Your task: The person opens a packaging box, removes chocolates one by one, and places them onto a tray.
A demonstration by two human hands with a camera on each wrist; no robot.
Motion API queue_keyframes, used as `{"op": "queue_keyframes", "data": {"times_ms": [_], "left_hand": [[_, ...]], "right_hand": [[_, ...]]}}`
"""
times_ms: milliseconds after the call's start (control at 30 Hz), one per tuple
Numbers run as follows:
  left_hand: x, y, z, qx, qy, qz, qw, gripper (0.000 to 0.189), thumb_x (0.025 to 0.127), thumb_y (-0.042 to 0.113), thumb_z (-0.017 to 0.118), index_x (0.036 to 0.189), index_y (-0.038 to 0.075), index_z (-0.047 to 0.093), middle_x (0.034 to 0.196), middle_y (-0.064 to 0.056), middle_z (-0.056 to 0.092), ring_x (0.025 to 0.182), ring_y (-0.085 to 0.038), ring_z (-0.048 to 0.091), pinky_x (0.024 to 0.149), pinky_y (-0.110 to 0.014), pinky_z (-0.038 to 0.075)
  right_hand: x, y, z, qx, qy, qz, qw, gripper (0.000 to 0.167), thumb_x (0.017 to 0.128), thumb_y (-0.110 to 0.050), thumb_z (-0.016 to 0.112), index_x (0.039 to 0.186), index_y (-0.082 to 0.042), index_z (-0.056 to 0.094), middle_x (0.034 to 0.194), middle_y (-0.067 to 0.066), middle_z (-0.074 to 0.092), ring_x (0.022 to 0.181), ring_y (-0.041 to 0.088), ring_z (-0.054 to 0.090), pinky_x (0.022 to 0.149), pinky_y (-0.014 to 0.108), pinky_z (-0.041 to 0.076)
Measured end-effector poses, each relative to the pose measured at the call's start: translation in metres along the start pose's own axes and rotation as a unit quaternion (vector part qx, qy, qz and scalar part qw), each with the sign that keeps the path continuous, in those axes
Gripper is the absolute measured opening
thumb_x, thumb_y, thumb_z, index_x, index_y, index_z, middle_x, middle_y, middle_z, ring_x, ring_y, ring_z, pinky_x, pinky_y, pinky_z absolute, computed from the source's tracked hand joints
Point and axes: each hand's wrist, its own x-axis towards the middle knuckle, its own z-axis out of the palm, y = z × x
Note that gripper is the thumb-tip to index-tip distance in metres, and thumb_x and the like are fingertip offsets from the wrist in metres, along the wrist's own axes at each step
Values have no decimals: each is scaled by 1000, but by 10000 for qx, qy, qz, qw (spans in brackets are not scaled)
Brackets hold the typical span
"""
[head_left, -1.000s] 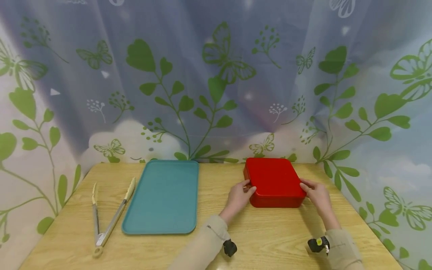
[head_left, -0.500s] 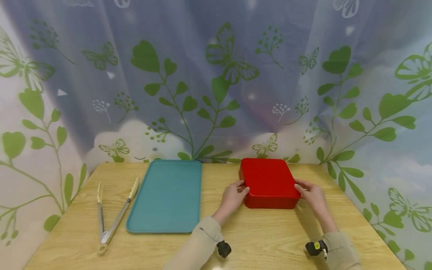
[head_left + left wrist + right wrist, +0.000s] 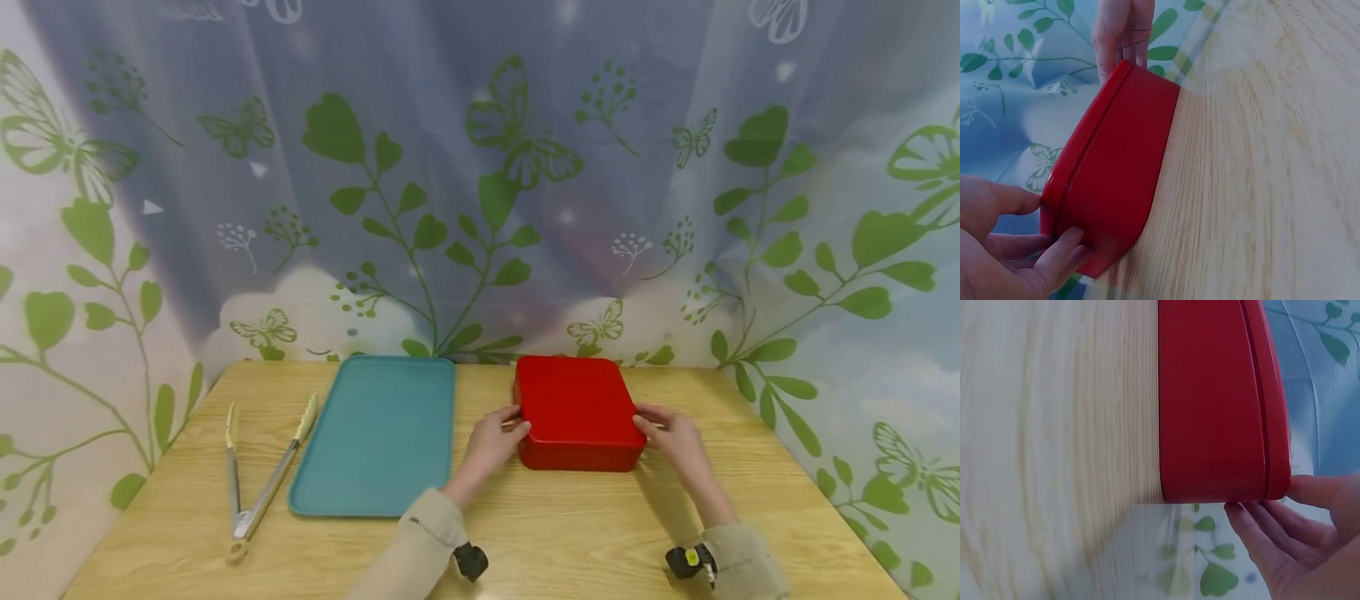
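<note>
A red square box with rounded corners [image 3: 577,400] sits on the wooden table, right of centre in the head view. A groove runs round its side just below the top, like the seam of a lid [image 3: 1257,381]. My left hand [image 3: 491,442] holds its left side near the front corner, thumb at the upper edge and fingers against the side wall. On the opposite side my right hand [image 3: 678,440] holds the box the same way. Both wrist views show the thumbs by the top rim and the fingers lower on the wall. The inside of the box is hidden.
A blue-green tray [image 3: 378,433] lies flat to the left of the box. Farther left are metal tongs with cream tips [image 3: 262,492], spread apart on the table [image 3: 570,542]. A patterned curtain [image 3: 480,208] hangs behind the table's back edge.
Both hands have slid the red box leftward and slightly toward the front, narrowing its gap to the tray. The head view has also shifted a little; tray and tongs stay put on the table.
</note>
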Motion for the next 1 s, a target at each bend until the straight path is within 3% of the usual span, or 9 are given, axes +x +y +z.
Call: {"op": "queue_keyframes", "data": {"times_ms": [267,400,700,1000], "left_hand": [[-8,-6,-21,-103,-120,167,9997,45,99,6,64,138,-13,54,135,-27,60,119,-40,63,88,-41,59],[-14,-11,-32,-267,-190,180,9993,45,100,4,62,139,-15,51,136,-30,58,121,-42,62,91,-42,58],[-31,-17,-57,-176,-217,137,9995,46,101,9,62,140,-12,52,140,-28,56,120,-41,63,96,-45,55],[-50,-20,-77,-160,-234,104,9995,48,101,10,62,142,-12,49,141,-29,54,120,-41,62,94,-46,56]], "right_hand": [[-6,-12,16,19,-35,-113,9999,43,101,-13,63,136,13,57,131,34,60,106,38,69,80,35,61],[-9,-19,25,110,-72,-141,9998,42,100,-13,65,134,12,58,129,32,62,107,39,69,78,34,61],[-19,-30,42,192,-204,-311,9991,42,99,-12,66,134,11,59,125,31,64,106,39,69,77,39,61],[-29,-38,56,266,-306,-432,9982,39,98,-9,67,132,9,62,123,29,66,102,37,71,73,30,61]]}}
